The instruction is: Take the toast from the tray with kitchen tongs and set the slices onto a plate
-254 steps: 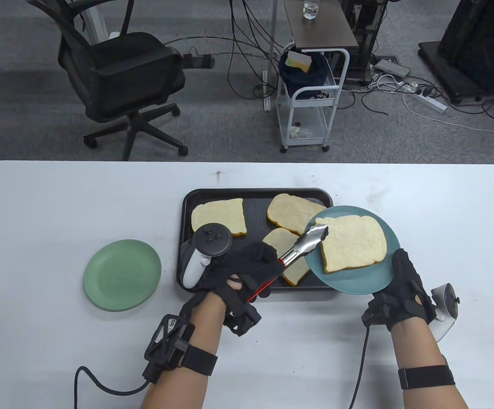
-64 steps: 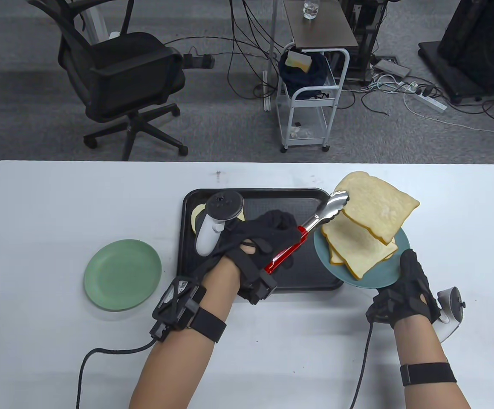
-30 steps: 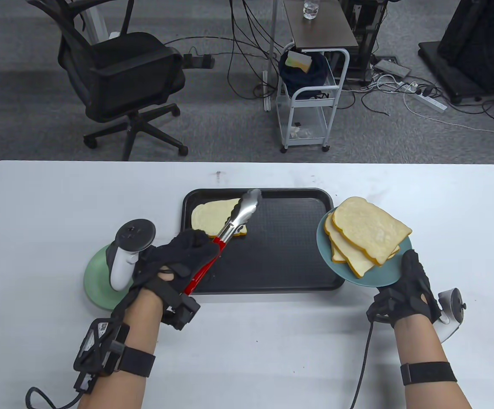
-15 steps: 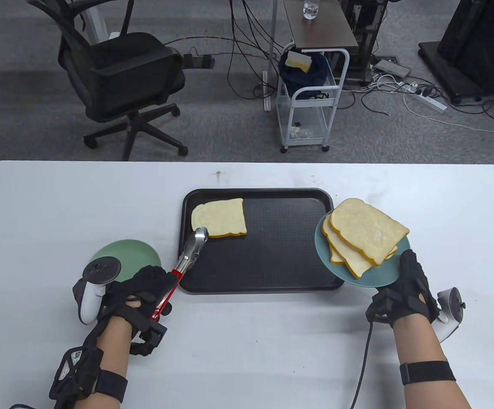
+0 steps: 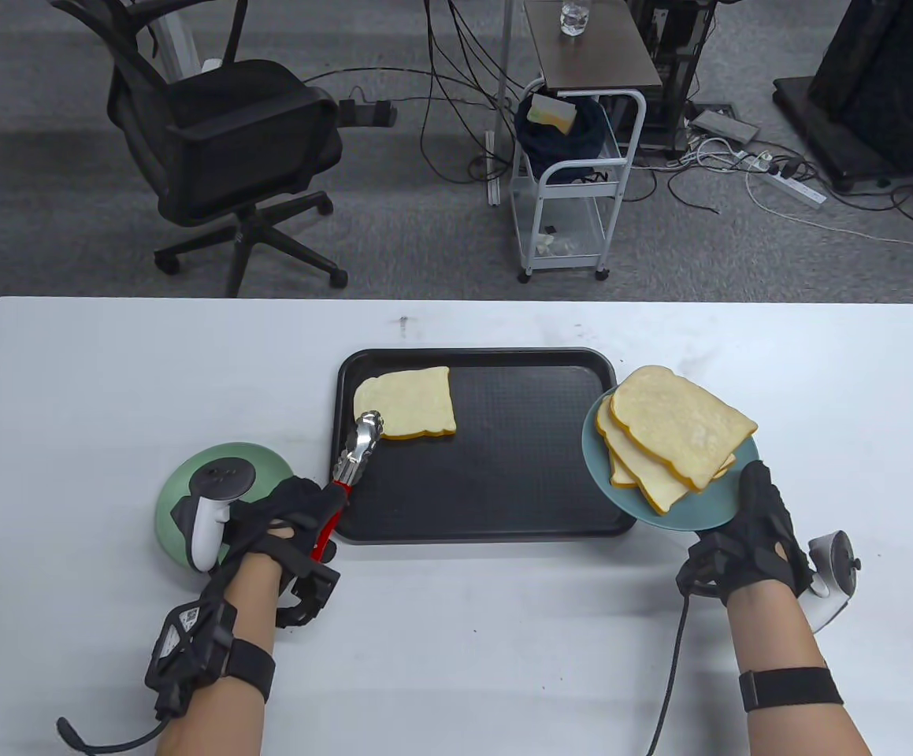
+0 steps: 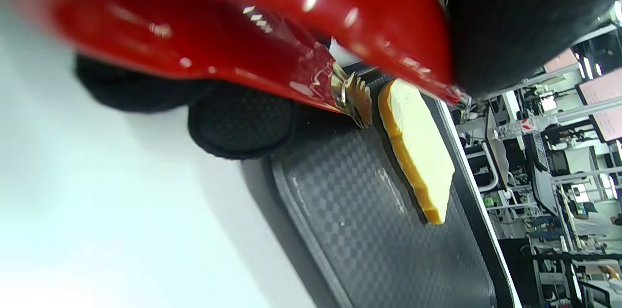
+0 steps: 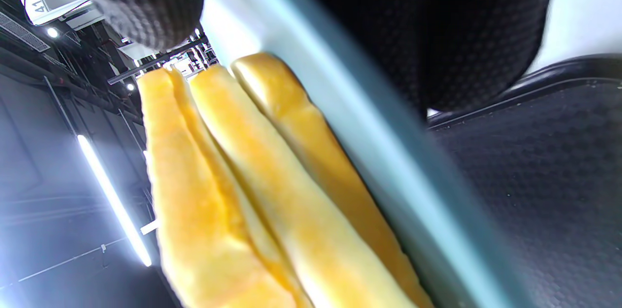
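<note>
Left hand point(image 5: 287, 516) wrapped round the red handles of the tongs point(image 5: 350, 465), steel tips touching the near corner of 1 toast slice point(image 5: 409, 402) on the black tray point(image 5: 503, 504), just ahead of that hand. Right hand point(image 5: 747, 535) gripping the blue plate point(image 5: 692, 512) by its near rim, raised at the tray's right end, 3 stacked slices point(image 5: 681, 425) on it. Green plate point(image 5: 176, 488) partly under the left hand.
</note>
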The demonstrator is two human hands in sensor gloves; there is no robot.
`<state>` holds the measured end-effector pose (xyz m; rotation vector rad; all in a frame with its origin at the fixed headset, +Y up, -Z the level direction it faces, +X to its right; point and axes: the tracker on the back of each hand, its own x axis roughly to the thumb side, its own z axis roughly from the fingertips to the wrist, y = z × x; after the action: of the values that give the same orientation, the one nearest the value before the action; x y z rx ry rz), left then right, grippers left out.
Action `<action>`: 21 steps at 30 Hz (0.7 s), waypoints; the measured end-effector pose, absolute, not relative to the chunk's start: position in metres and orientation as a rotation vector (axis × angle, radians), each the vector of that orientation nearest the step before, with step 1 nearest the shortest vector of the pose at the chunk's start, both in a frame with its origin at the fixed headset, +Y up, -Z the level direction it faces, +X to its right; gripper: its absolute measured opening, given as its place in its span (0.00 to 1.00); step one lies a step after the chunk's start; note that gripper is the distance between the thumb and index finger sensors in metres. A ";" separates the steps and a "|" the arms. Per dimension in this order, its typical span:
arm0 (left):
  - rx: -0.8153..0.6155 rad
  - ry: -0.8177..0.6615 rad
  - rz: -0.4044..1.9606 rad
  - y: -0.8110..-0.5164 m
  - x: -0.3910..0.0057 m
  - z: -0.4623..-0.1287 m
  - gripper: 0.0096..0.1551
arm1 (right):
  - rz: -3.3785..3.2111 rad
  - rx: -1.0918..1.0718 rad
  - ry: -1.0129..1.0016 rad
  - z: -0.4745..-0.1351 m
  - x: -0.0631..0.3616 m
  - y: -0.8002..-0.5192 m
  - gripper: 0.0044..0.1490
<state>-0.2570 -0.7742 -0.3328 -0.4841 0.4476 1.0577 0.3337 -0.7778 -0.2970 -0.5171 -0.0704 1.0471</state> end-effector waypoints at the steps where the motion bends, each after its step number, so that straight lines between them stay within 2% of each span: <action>1: -0.485 0.453 1.062 -0.775 -0.256 -0.338 0.43 | 1.047 -0.518 -0.071 -0.297 0.334 -0.778 0.32; 13: -0.495 0.551 1.144 -0.789 -0.248 -0.378 0.40 | 1.049 -0.517 -0.076 -0.297 0.334 -0.778 0.32; 15: -0.480 0.584 1.113 -0.792 -0.247 -0.381 0.38 | 1.052 -0.518 -0.077 -0.297 0.335 -0.778 0.32; 21: -0.462 0.556 1.178 -0.789 -0.251 -0.380 0.38 | 1.052 -0.523 -0.076 -0.296 0.335 -0.779 0.32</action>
<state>-0.2514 -0.7886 -0.3802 -0.4615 0.5557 1.1777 0.3347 -0.7787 -0.2962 -0.5227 -0.0757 1.0519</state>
